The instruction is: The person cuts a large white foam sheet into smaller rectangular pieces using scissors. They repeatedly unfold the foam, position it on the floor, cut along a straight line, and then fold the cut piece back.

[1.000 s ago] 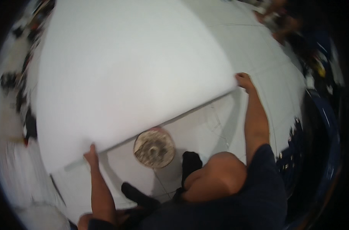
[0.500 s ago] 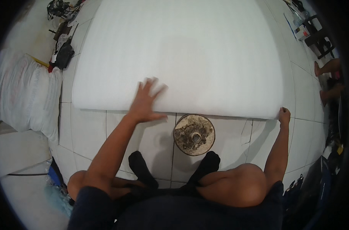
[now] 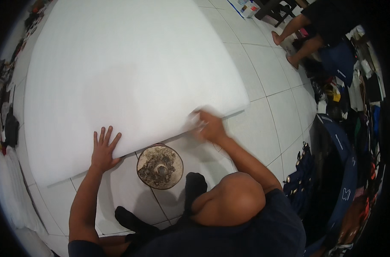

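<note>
Motion blurs the right hand; the fisheye rim is black.

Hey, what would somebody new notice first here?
The huge white sheet across the tiled floor dominates, with the left hand splayed at its near edge and the right hand blurred farther right. Next comes the mottled round block just ahead of the black-socked feet.
</note>
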Demonstrator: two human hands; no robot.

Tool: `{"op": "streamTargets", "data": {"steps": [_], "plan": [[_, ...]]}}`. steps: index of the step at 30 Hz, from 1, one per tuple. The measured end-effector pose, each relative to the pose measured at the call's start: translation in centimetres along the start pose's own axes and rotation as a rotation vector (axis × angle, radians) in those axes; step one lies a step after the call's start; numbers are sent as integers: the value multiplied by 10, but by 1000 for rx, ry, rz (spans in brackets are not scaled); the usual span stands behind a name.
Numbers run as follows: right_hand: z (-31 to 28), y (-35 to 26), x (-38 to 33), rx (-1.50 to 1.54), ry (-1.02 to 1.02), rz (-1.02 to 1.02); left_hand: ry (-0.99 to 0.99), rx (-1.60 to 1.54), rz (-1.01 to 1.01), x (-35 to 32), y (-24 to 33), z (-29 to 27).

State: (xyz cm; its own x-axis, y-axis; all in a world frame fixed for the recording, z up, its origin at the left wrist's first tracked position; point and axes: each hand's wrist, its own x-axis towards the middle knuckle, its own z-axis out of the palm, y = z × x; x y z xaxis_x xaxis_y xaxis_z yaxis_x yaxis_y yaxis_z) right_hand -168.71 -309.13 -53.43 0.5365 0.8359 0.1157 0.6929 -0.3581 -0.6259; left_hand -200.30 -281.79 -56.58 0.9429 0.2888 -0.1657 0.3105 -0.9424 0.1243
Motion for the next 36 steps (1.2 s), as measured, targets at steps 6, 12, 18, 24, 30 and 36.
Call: {"op": "streamTargets", "data": {"steps": [6, 12, 18, 24, 30, 36], "plan": [[49, -117, -19, -9, -248, -800, 8, -53, 19, -3, -13, 7], [56, -120, -16, 66, -255, -888, -114, 92, 11, -8, -24, 11], [-20, -151, 17, 133, -225, -434, -13, 77, 61, -8, -21, -4], [-18, -164, 76, 35, 171, -567, -64, -4, 28, -5, -19, 3], [14, -150, 146, -165, 117, -497, -163, 51, 17, 7, -16, -9], [-4, -193, 158, -191, -397, 24, -401, 60, -13, 7, 0, -70]]}}
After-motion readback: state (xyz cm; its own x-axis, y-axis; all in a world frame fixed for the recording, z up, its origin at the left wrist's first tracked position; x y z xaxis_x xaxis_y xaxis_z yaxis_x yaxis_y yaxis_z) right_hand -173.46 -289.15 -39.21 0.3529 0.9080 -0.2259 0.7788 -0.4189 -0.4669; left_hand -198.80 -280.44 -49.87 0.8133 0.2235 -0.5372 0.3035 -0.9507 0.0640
